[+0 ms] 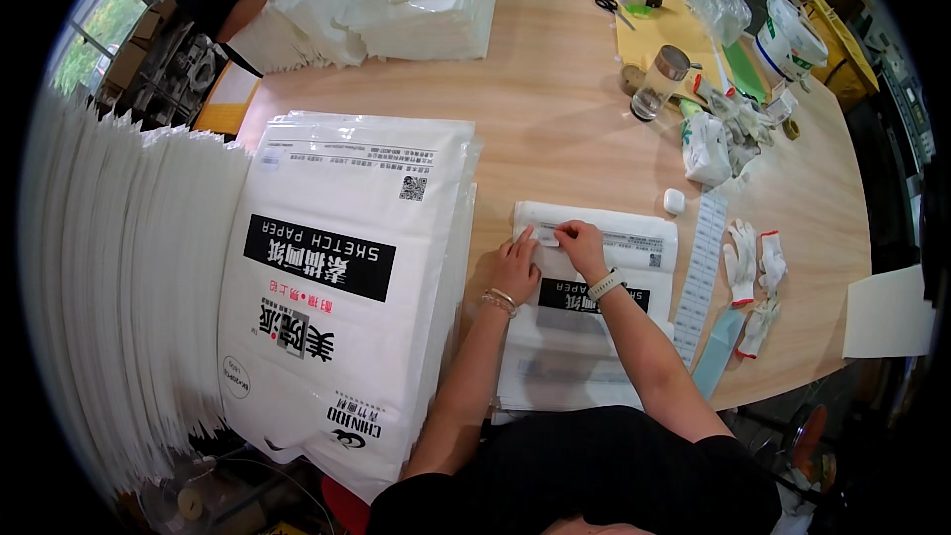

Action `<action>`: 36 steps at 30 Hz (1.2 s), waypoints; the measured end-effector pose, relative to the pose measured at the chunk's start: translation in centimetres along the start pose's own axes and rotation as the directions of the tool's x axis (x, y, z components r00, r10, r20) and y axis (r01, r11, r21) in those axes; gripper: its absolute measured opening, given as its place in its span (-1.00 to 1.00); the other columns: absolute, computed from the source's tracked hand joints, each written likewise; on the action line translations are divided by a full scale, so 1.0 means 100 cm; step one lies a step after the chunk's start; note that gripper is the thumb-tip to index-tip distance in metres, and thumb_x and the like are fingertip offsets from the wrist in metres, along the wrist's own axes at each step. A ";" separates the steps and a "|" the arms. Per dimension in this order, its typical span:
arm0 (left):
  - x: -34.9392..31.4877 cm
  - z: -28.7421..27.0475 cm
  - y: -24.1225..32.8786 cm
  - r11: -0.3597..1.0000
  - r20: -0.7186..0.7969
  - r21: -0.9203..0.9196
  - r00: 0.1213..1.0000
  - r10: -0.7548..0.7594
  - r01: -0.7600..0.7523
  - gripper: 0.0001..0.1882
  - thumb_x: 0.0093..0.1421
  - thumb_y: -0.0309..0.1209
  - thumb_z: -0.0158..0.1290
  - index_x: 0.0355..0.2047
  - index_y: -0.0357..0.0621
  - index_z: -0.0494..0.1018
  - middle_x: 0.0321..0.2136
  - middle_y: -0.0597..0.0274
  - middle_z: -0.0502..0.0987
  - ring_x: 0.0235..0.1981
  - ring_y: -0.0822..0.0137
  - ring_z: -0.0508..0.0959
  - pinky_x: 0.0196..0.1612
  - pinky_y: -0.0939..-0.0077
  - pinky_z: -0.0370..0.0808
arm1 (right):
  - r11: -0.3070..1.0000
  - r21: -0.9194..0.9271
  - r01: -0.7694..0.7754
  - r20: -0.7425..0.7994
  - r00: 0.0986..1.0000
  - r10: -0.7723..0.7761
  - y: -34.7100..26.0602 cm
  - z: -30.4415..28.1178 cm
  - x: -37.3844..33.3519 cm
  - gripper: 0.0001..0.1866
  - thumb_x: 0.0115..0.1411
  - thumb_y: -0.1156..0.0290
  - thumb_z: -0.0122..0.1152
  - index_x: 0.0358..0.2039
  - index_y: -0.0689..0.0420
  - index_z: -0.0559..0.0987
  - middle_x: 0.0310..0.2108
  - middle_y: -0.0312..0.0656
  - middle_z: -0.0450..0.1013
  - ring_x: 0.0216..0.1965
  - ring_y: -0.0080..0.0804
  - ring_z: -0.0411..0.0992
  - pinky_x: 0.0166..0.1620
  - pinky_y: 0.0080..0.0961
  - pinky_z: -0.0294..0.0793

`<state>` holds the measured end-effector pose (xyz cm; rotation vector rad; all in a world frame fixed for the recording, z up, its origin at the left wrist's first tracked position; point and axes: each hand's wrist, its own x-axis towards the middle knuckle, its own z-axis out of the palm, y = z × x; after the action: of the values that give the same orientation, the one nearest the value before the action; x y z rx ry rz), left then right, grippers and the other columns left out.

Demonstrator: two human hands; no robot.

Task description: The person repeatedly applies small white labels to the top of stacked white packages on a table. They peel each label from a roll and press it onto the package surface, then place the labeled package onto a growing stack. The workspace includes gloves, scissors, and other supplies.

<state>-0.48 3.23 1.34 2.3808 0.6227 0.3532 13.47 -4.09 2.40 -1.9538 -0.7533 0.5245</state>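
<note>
Hands meet at the far end of a flat white plastic-wrapped paper pack [584, 322] by the wooden table's [555, 109] near edge: left hand [517, 269] pressed flat, right hand [580, 243] seemingly pinching a small white label [547, 234].

big bag stack [337, 287] left | small bag pile [594, 317] centre | label strip [699, 277], maybe 2 gloves [753, 272] right
</note>
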 end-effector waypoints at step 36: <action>0.102 -0.028 0.021 0.937 0.252 0.314 0.937 -0.241 0.157 -0.75 -0.08 -0.24 0.05 -0.33 0.08 0.45 -0.13 0.26 0.33 -0.07 0.20 0.27 -0.11 0.30 0.30 | 0.972 -0.209 -0.108 -0.288 0.957 0.044 0.062 -0.204 -0.163 -0.81 -0.08 0.40 0.17 -0.47 0.22 0.43 -0.71 -0.20 0.30 -0.65 -0.44 0.29 -0.55 -0.53 0.26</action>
<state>7.83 8.56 5.75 2.5449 0.8162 -0.1873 16.47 -30.33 7.16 -2.2138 -0.5752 0.2036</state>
